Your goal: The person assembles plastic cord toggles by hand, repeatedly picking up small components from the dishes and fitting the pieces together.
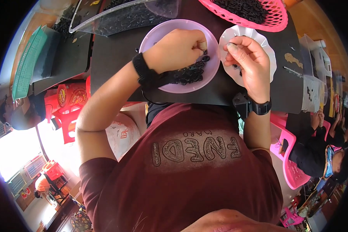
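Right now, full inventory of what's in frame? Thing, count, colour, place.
Purple plate: one, lilac, on the dark table ahead, under the left hand.
Small ring-like parts: a heap, too many to count, black, on the purple plate.
White plate: one, scalloped rim, right of the purple plate, a few black parts on it.
Pink basket: one, top right, full of black parts.
Clear tray: one, top left, holding black parts.
Green basket: one, far left, on edge.
Table: one, black top.
Co-worker: one, dark sleeves, right edge, on a pink stool.
Left hand: black wrist strap, fingertips pinching over the purple plate.
Right hand: black watch, over the white plate.
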The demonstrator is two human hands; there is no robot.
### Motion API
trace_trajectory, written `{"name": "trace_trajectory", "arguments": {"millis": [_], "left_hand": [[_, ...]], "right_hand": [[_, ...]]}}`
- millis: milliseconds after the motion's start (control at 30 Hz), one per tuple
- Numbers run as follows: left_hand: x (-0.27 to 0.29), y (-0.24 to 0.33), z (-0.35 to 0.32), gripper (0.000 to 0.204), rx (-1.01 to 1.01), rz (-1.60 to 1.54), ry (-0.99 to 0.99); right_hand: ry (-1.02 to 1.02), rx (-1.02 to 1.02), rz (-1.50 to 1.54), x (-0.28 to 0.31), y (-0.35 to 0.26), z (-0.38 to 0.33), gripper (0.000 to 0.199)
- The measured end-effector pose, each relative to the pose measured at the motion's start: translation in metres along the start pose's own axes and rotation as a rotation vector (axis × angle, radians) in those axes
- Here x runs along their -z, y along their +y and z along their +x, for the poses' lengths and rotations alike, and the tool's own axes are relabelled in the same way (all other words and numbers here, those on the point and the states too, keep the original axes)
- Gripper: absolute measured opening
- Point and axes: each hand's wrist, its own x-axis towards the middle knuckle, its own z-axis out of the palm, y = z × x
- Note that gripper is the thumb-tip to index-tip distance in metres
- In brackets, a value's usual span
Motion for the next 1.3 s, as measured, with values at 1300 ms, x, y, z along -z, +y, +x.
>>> {"name": "trace_trajectory", "arguments": {"millis": [1300], "left_hand": [[-0.028, 0.022, -0.063, 0.03, 0.074, -0.877, 0.49]], "right_hand": [[-0.072, -0.019, 0.014, -0.044, -0.004, -0.003, 0.015]]}}
